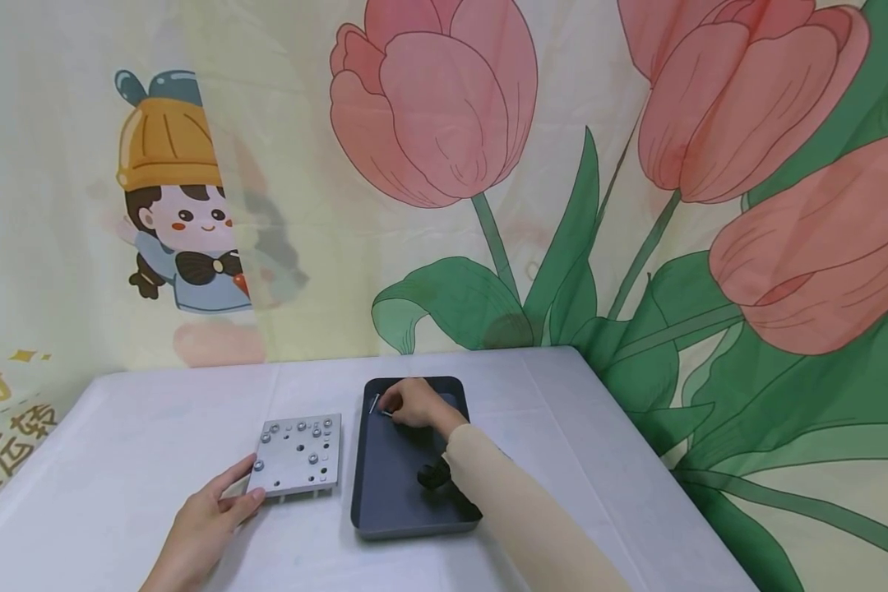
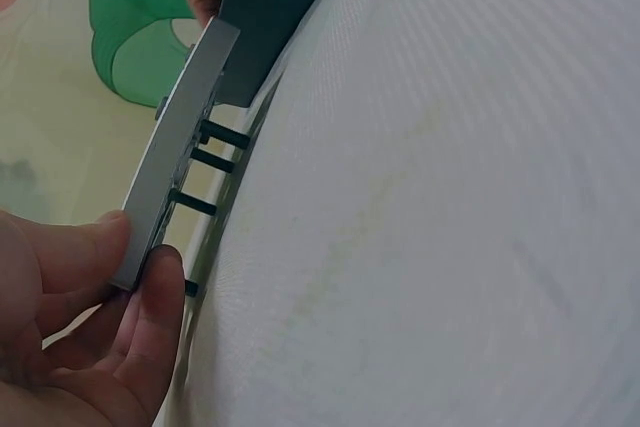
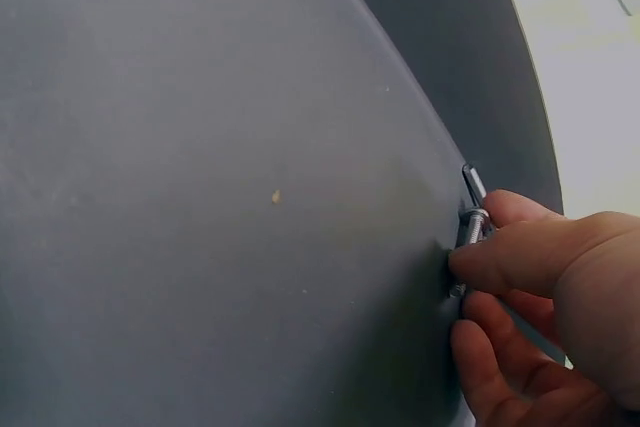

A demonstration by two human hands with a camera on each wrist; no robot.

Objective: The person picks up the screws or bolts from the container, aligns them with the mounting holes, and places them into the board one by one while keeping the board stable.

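Note:
My left hand (image 1: pixel 205 526) grips the near left corner of a silver metal plate (image 1: pixel 289 460), thumb on one face and fingers on the other. Several bolt heads and open holes show on its top; in the left wrist view dark bolt shanks (image 2: pixel 212 159) stick out underneath toward the tablecloth. Over the far left part of a dark grey tray (image 1: pixel 392 493), my right hand (image 1: pixel 414 404) pinches a threaded bolt (image 3: pixel 474 231) low against the tray. Another small silver piece (image 3: pixel 474 185) lies just beyond those fingertips. Part of the bolt is hidden by the fingers.
The tray's raised rim stands right of the plate, a narrow gap between them. A white cloth (image 1: pixel 518 411) covers the table. Behind it hangs a printed backdrop (image 1: pixel 311 247) with tulips. A black wrist device (image 1: pixel 434 474) sits at my right sleeve, over the tray.

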